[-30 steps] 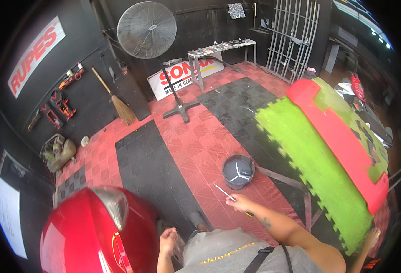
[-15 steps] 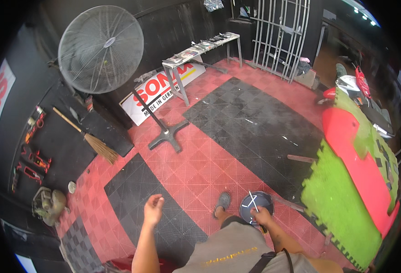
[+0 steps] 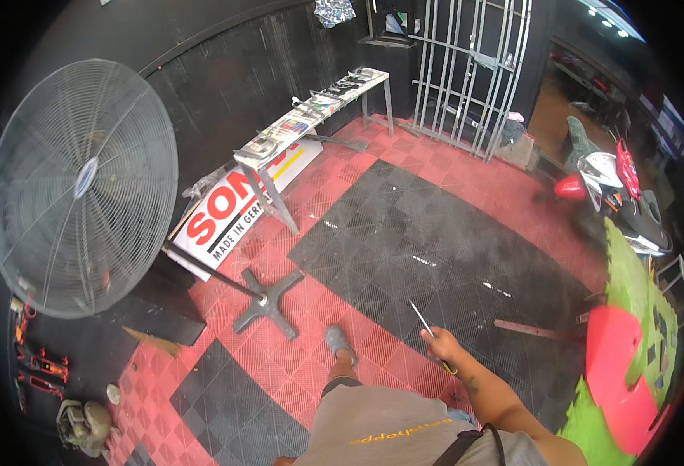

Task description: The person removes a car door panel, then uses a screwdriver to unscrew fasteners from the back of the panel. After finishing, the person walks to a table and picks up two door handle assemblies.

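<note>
My right hand (image 3: 440,344) is closed around what looks like a screwdriver (image 3: 420,317), held out over the black floor tiles. Its thin metal shaft points forward and to the left, and a dark and yellow handle end shows behind my fist. My left hand is out of view; only a sliver of skin shows at the lower edge. Ahead stands a narrow bench (image 3: 311,116) with tools and papers spread along its top.
A large pedestal fan (image 3: 84,186) stands at left, its cross-shaped base (image 3: 266,303) on the red tiles. At right, a red panel (image 3: 618,380) lies on green foam mats (image 3: 590,419). A motorcycle (image 3: 637,213) and metal grille (image 3: 474,78) are farther back.
The view has shifted forward, nearer the bench and fan. My left hand has dropped out of view. The round dark stool-like thing by my right hand is no longer seen.
</note>
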The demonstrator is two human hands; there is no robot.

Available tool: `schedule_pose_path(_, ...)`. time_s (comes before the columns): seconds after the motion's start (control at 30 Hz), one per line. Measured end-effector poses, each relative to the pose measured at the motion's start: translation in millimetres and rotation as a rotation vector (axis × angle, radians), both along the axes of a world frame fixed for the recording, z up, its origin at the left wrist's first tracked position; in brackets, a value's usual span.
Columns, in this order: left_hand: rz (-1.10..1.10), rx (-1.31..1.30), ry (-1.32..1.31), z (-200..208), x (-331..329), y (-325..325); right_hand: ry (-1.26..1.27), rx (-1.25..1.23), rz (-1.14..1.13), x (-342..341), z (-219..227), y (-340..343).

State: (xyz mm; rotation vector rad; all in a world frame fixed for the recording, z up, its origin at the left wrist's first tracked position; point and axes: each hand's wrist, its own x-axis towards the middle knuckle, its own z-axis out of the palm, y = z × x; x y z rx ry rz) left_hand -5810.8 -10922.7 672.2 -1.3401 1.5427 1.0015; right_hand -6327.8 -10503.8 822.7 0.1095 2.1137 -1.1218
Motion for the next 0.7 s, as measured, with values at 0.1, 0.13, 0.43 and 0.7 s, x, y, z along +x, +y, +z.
schedule_pose_path(0.1, -0.136, 0.000, 0.014, -17.4, -107.0, -62.4, 0.006, 0.125, 0.047, -65.5, -71.1, 7.8)
schedule_pose_path(0.13, -0.198, -0.014, 0.038, -23.5, -150.3, -89.7, -0.012, 0.216, 0.062, -84.2, -89.8, 9.5)
schedule_pose_path(0.43, -0.644, -0.438, 0.651, 71.0, -768.3, -262.4, -0.258, 0.421, 0.039, -127.7, -203.2, 109.5)
schedule_pose_path(0.7, -0.175, -0.312, 1.037, 137.1, -1130.0, -248.4, -0.273, 0.421, -0.003, -387.9, -182.6, 21.0)
